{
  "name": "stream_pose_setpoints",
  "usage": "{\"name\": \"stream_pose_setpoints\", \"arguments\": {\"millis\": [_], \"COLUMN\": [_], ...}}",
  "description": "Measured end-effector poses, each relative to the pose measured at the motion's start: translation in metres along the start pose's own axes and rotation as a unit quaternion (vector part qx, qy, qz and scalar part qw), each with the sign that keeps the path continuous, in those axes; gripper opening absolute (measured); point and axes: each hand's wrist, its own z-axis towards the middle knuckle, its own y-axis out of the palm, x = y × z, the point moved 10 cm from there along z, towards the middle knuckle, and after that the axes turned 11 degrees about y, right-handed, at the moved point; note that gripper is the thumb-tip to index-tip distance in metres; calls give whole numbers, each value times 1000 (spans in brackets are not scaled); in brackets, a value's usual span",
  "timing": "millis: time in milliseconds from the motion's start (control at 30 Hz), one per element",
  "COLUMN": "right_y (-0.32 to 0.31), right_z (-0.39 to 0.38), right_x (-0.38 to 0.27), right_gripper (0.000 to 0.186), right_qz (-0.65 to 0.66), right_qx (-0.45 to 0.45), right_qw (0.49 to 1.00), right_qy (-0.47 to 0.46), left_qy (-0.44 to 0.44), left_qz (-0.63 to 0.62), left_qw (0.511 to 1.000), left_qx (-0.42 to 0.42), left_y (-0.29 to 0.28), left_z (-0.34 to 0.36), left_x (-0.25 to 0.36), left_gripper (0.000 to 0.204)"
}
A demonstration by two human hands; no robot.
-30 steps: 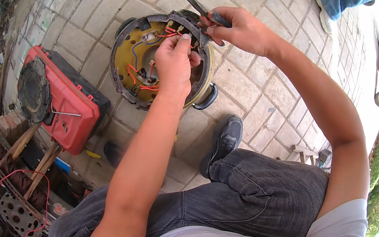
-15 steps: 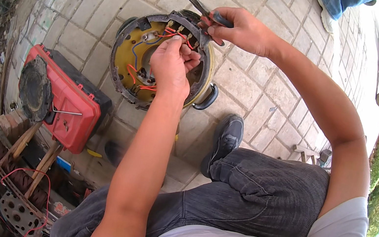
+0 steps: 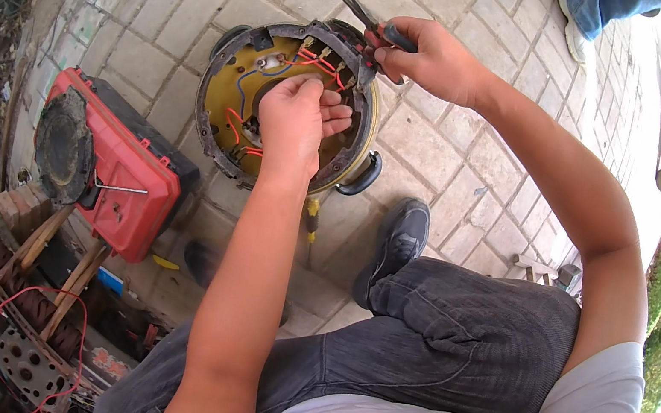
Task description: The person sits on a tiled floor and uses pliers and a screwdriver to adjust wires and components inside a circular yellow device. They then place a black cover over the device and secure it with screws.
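Observation:
A round appliance [image 3: 205,113] with a dark rim and yellow inside lies open on the paving, its wiring bared. Red wires [image 3: 309,59] run to metal terminals along the far right of its rim, and a blue wire [image 3: 246,91] curves across the left. Over the inside is my left hand [image 3: 292,123], thumb and forefinger pinched together, other fingers loosely bent; anything between the fingertips is hidden. My right hand [image 3: 440,61], at the rim's far right, grips needle-nose pliers [image 3: 354,4] by the handles, long jaws pointing far left.
A red and black toolbox [image 3: 139,185] stands left, with a dark round plate [image 3: 65,150] and an L-shaped metal rod [image 3: 121,189] on it. A yellow-handled screwdriver [image 3: 311,216] lies beside the appliance. Metal parts fill the lower left. Another person's shoe [image 3: 576,40] is far right.
My left hand has drawn slightly back from the red wires, leaving more of them and the terminals visible. The right hand still holds the pliers. The view has shifted a little.

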Motion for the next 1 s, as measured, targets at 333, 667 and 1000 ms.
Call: {"name": "stream_pose_setpoints", "arguments": {"millis": [333, 667, 1000], "right_y": [10, 11, 11], "right_z": [-5, -7, -4], "right_x": [-2, -2, 2], "right_gripper": [37, 39, 38], "right_qz": [-50, -42, -31], "right_qx": [74, 65, 68], "right_qw": [996, 997, 997], "right_qy": [12, 25, 21], "left_qy": [-51, -45, -41], "left_qz": [-92, -97, -58], "left_qw": [994, 994, 997], "left_qx": [12, -10, -7], "left_y": [-2, 5, 4], "left_z": [15, 15, 14], "left_x": [-13, -10, -9], "left_gripper": [8, 10, 14]}}
